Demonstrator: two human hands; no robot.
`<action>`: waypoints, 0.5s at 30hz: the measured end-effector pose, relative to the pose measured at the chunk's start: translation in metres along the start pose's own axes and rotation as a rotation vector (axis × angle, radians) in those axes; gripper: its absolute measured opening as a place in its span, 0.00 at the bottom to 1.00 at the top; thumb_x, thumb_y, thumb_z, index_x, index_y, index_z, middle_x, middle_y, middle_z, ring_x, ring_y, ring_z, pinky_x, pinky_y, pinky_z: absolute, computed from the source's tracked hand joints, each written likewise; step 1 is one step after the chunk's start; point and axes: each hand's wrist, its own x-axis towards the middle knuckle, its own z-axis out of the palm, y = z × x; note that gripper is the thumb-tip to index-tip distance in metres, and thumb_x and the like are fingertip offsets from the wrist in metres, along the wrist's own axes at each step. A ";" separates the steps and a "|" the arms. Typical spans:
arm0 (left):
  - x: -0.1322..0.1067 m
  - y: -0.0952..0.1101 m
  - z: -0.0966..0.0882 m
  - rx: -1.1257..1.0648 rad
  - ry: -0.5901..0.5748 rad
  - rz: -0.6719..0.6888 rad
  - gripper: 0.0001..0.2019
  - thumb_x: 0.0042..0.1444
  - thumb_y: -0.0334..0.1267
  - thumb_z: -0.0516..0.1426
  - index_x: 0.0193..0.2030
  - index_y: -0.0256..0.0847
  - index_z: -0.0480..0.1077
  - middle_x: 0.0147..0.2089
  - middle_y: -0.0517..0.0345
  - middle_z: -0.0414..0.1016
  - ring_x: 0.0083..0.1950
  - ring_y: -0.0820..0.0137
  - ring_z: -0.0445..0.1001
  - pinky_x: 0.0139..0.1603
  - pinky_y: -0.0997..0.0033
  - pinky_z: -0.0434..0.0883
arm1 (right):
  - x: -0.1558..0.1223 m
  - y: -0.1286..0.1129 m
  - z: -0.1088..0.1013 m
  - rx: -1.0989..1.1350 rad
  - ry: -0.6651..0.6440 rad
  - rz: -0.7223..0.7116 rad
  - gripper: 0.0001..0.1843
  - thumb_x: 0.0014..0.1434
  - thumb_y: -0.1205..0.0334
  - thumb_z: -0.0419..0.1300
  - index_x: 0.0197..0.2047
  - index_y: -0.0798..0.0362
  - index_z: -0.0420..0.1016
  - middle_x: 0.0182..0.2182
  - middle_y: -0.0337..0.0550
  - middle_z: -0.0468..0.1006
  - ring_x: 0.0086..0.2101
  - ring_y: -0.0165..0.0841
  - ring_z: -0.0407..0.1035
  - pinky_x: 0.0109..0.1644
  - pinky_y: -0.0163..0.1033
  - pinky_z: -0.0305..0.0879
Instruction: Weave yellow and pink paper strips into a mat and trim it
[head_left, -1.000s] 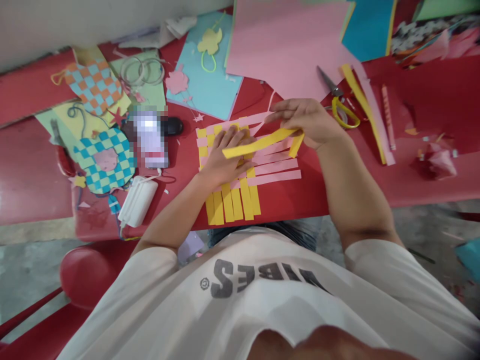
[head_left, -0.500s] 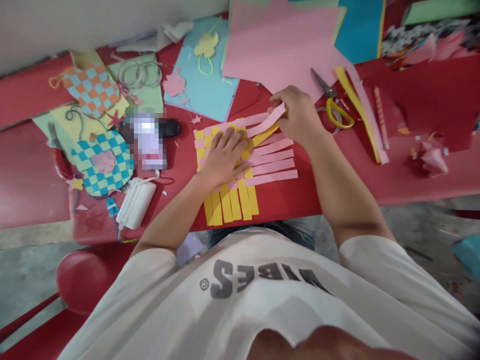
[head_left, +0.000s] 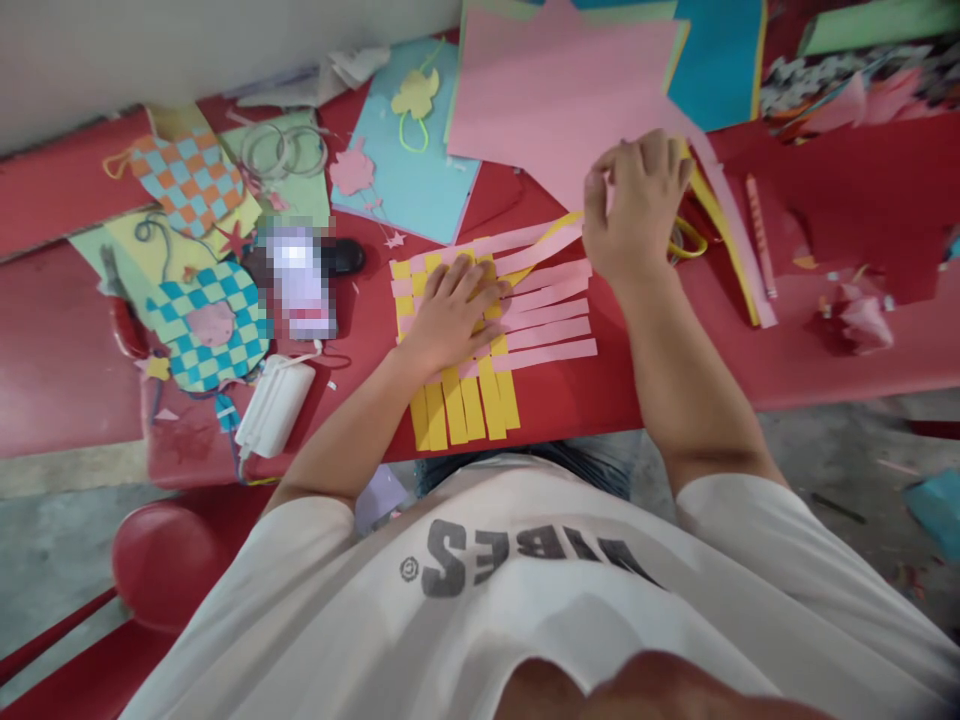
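Observation:
My left hand (head_left: 454, 315) lies spread on a woven mat of yellow and pink paper strips (head_left: 405, 290), pressing it to the table. Loose pink strip ends (head_left: 555, 328) fan out to its right. Several yellow strip ends (head_left: 454, 405) hang toward my body. My right hand (head_left: 637, 205) hovers to the right of the mat, thumb apart from its bent fingers, with nothing visible in it. A pink strip and a yellow strip (head_left: 574, 219) run from the mat up to beside its thumb. Under this hand are scissors, mostly hidden, with a yellow handle (head_left: 691, 238) showing.
Large pink paper (head_left: 555, 100) lies at the back. Long yellow and pink strips (head_left: 724, 225) and a pink crayon-like stick (head_left: 759, 235) lie at right. To the left are a blurred-out phone (head_left: 300, 280), a white power bank (head_left: 276, 405), and a teal-and-green checkered piece (head_left: 180, 350).
My right hand has let go of the pink and yellow strips and moved right, over the scissors. The strips have dropped lower. My left hand stays on the mat.

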 end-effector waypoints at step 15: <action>-0.001 0.000 0.000 -0.018 0.011 0.001 0.33 0.79 0.56 0.61 0.85 0.51 0.69 0.93 0.48 0.58 0.95 0.37 0.49 0.94 0.28 0.47 | -0.012 -0.003 -0.001 0.125 -0.253 0.013 0.30 0.81 0.45 0.51 0.82 0.30 0.65 0.73 0.41 0.81 0.72 0.55 0.70 0.77 0.65 0.62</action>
